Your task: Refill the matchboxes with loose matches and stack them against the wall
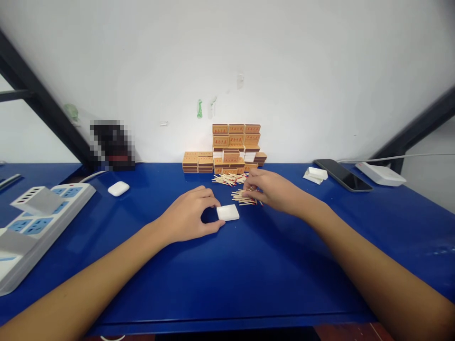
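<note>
A small white matchbox tray (228, 212) lies on the blue table, gripped at its left end between the thumb and fingers of my left hand (194, 213). My right hand (272, 189) is over a loose pile of matches (241, 197), its fingertips pinched on some matches there. Red heads show at the pile's right side. Just behind lies a second heap of matches (227, 179). Matchboxes (236, 139) with orange labels are stacked against the wall, and a lower stack of matchboxes (198, 162) stands at their left.
At the left are a power strip (76, 196) with plugs and a white earbud case (118, 188). White tray pieces (315, 174), a black phone (343, 175) and a white box-shaped device (380, 174) with a cable lie at the right. A pixelated dark object (113, 144) stands at back left.
</note>
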The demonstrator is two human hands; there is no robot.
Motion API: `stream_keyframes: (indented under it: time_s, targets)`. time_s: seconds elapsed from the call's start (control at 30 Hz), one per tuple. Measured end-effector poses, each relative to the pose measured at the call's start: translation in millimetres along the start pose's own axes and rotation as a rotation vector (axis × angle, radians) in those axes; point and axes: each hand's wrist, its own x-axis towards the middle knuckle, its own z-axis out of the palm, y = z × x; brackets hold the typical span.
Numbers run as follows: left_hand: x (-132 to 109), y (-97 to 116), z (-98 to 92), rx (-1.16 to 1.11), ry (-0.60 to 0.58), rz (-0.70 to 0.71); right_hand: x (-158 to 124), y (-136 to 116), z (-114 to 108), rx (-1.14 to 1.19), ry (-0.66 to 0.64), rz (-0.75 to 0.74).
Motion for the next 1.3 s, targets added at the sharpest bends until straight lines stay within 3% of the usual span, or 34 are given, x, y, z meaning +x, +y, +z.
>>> stream_keyframes:
  time_s: [0.23, 0.5, 0.77, 0.97, 1.3]
  targets:
    - [-0.4, -0.1, 2.2, 0.008, 0.006, 0.0, -0.6, -23.1, -2.7, 0.14, 0.062, -0.04]
    - [0.4, -1.4, 3.6, 0.013, 0.009, 0.022, -2.9, -61.1, 6.5, 0.135, -0.036, -0.056]
    - [-0.2, -1.9, 1.7, 0.015, 0.001, 0.016, -5.3, -46.8, 5.1, 0.149, -0.047, -0.041]
    - [-1.9, -2.1, 0.7, 0.02, 0.007, 0.004, -7.2, -33.2, -3.2, 0.199, -0.13, -0.013]
    - [-0.1, -1.9, 1.8, 0.02, 0.002, 0.023, -6.9, -48.6, 10.9, 0.198, -0.061, -0.095]
